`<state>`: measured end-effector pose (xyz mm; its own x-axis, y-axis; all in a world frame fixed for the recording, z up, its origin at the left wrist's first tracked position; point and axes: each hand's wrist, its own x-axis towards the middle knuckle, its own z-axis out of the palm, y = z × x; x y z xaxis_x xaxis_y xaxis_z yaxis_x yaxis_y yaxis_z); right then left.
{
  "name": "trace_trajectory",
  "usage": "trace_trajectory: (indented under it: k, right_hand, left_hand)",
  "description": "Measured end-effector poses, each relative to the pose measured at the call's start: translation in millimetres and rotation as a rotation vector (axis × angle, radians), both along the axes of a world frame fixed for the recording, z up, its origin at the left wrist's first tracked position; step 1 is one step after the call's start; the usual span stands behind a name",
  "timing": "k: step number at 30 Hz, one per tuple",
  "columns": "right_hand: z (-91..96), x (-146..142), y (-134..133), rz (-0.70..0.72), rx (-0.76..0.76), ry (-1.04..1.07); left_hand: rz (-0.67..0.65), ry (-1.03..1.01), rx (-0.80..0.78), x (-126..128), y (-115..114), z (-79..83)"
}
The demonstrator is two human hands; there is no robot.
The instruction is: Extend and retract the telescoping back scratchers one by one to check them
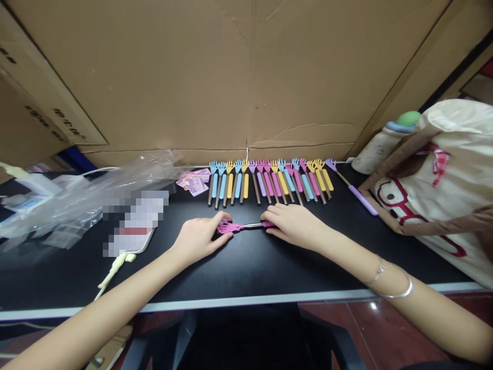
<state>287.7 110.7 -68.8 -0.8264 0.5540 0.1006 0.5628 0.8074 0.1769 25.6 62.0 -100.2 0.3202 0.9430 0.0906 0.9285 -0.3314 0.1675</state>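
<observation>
A pink back scratcher with a metal rod lies level between my hands, just over the black table. My left hand closes its thumb and fingers around the pink claw end. The pink grip at the other end is in my right hand, which covers most of it. Beyond my hands, several back scratchers in blue, yellow, pink and purple stretch in a row, claws pointing away from me. At the row's right end, a purple back scratcher lies slanted with its rod extended.
Small pink printed cards lie left of the row. Clear plastic bags and a blurred-out device with a cable are on the left. A cream tote bag and a bottle stand right. Cardboard walls the back.
</observation>
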Motion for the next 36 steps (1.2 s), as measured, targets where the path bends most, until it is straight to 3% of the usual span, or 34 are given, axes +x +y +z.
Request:
trace_trajectory:
  k: [6,10,15,18,22,27,31,36]
  right_hand:
    - [-9.6,5.7,10.9,0.077,-0.054,0.083]
    - [-13.6,10.2,12.0,0.157,0.046,0.096]
    - [-2.2,18.3,6.0,0.200,0.140,0.133]
    - [10.4,36.3,5.5,0.157,0.099,0.220]
    - [29.2,79.3,16.8,-0.128,0.002,0.405]
    - [48.1,127.8,48.4,-0.565,0.019,0.602]
    - [46.6,141.2,72.9,-0.887,0.069,0.398]
    - [25.0,147.5,87.0,-1.050,0.074,0.213]
  left_hand:
    - [0.008,-0.002,-0.012,0.2,0.5,0.3]
    - [0.041,-0.044,-0.017,-0.2,1.1,-0.1]
    - [0.001,-0.115,0.004,-2.8,3.1,0.4]
    - [-0.043,-0.119,0.024,-4.1,3.0,0.0]
    - [-0.050,-0.088,0.050,-3.7,1.5,-0.7]
    - [-0.043,-0.076,0.048,-2.7,1.1,-0.3]
    - [-0.052,-0.074,0.045,-2.7,0.9,0.1]
    - [-0.057,-0.078,0.030,-2.9,1.4,-0.2]
